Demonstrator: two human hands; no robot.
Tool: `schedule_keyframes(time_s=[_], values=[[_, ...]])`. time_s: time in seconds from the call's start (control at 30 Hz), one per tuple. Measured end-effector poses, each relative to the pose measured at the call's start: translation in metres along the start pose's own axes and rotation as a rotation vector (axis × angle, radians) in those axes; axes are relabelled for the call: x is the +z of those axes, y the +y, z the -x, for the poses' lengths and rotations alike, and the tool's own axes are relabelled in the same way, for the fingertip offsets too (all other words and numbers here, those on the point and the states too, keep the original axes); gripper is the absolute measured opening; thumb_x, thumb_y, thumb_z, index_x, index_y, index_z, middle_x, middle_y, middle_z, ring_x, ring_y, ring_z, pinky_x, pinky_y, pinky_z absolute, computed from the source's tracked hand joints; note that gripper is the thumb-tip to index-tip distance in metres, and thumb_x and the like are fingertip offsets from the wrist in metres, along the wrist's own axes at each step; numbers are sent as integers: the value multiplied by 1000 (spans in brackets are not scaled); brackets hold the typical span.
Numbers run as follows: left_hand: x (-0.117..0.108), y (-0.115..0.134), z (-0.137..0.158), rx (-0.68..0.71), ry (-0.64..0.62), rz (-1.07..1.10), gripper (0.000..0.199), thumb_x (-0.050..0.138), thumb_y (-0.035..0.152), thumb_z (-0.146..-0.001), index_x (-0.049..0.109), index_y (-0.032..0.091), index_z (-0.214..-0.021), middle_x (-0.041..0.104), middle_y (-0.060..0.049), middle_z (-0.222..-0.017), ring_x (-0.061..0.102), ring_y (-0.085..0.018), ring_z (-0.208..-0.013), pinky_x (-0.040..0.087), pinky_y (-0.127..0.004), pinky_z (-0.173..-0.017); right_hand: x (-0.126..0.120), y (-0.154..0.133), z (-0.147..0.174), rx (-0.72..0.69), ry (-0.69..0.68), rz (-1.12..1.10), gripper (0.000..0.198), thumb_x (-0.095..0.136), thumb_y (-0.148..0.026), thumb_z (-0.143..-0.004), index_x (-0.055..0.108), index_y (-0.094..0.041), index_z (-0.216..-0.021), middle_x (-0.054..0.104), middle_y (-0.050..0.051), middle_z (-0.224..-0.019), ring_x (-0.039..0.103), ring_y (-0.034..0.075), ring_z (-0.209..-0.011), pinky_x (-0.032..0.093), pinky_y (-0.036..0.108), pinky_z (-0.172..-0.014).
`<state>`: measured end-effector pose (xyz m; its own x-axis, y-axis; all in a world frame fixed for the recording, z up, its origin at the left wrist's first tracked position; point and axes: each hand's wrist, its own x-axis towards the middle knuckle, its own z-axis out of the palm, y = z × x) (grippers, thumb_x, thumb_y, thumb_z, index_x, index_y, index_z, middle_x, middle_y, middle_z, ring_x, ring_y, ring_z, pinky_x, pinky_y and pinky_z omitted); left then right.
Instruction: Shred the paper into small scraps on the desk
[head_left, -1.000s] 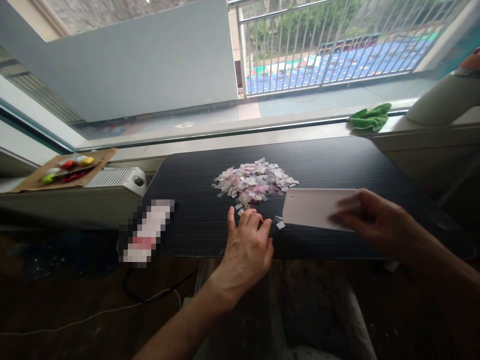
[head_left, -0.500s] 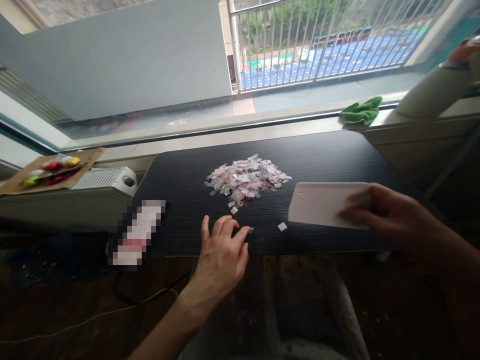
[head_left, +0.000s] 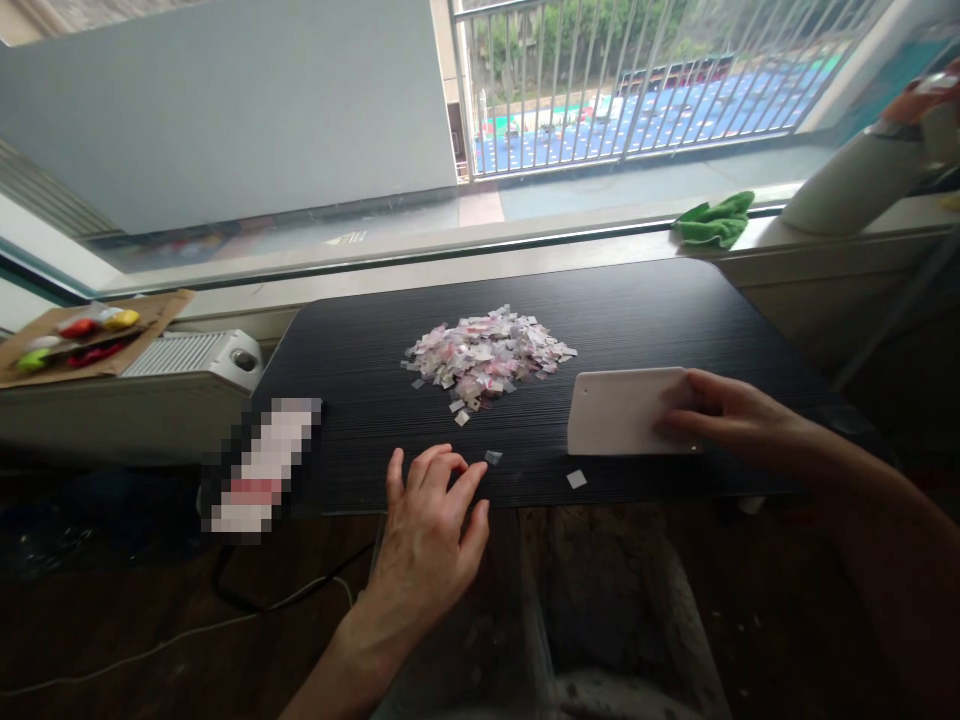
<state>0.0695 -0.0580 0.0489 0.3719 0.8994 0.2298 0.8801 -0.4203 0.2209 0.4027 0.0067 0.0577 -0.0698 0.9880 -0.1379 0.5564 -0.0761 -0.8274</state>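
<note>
My right hand point(head_left: 724, 410) grips a white plastic scraper point(head_left: 611, 412) by its right end, with the thumb in front. The scraper is a flat sheet with a small hole near its upper left corner, held at the table's near right part. A loose white paper square point(head_left: 576, 479) lies just below it. My left hand point(head_left: 435, 510) is at the table's front edge, fingers apart and bent, holding nothing. A small clear scrap point(head_left: 493, 457) lies just beyond its fingertips. Farther back is a heap of small cut white and pink paper pieces point(head_left: 487, 350).
The black table point(head_left: 637, 310) stands against the window sill. A green cloth point(head_left: 716, 220) and a large white bottle point(head_left: 847, 180) are on the sill. A blurred-out item point(head_left: 270, 465) lies at the table's left end, near a radiator point(head_left: 202, 358). A cable point(head_left: 180, 633) runs across the floor.
My right hand has moved the scraper to the left. The loose white square lies nearer the front edge. My left hand has drawn back slightly from the clear scrap.
</note>
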Motion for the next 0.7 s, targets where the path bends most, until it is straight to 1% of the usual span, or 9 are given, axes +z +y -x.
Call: schedule_keyframes(time_s=[0.1,0.23,0.37,0.53,0.63,0.7], values=[[1,1,0,4,-3,-2,30,48,19,-87,63,20,-113,62,-8,-103,52,-28,-114,26,-64,-107,1,1,-1,76,-101,-39,35,74,-51,-62,61,-21,-72,66,3,-70,62,21,-64,53,33,-54],[1,1,0,10,-4,-10,29,48,19,-87,63,20,-112,62,-8,-104,53,-28,-114,27,-65,-107,3,2,0,112,-135,-67,34,76,-49,-61,62,-21,-73,64,2,-69,61,21,-65,53,31,-54],[2,-1,1,15,-9,-16,29,48,19,-87,63,20,-112,62,-8,-104,53,-28,-114,27,-64,-107,4,-1,5,136,-186,-110,36,77,-50,-60,63,-21,-77,64,1,-67,61,21,-66,53,31,-57],[1,-1,1,23,-12,-18,29,48,19,-87,63,20,-112,63,-9,-104,53,-27,-114,27,-64,-107,2,-2,11,128,-224,-127,40,77,-54,-59,62,-20,-76,65,2,-69,62,21,-67,53,32,-58],[0,0,1,4,-9,-19,29,48,19,-87,63,19,-111,63,-9,-104,52,-27,-114,26,-63,-108,1,-5,14,101,-210,-137,40,75,-56,-62,60,-21,-73,65,3,-70,62,20,-65,53,31,-54],[0,-1,0,-2,-9,-20,28,48,19,-87,63,18,-111,63,-10,-104,52,-28,-114,26,-64,-107,3,-8,15,67,-179,-131,37,73,-55,-64,59,-22,-72,65,3,-69,61,20,-63,52,31,-52]])
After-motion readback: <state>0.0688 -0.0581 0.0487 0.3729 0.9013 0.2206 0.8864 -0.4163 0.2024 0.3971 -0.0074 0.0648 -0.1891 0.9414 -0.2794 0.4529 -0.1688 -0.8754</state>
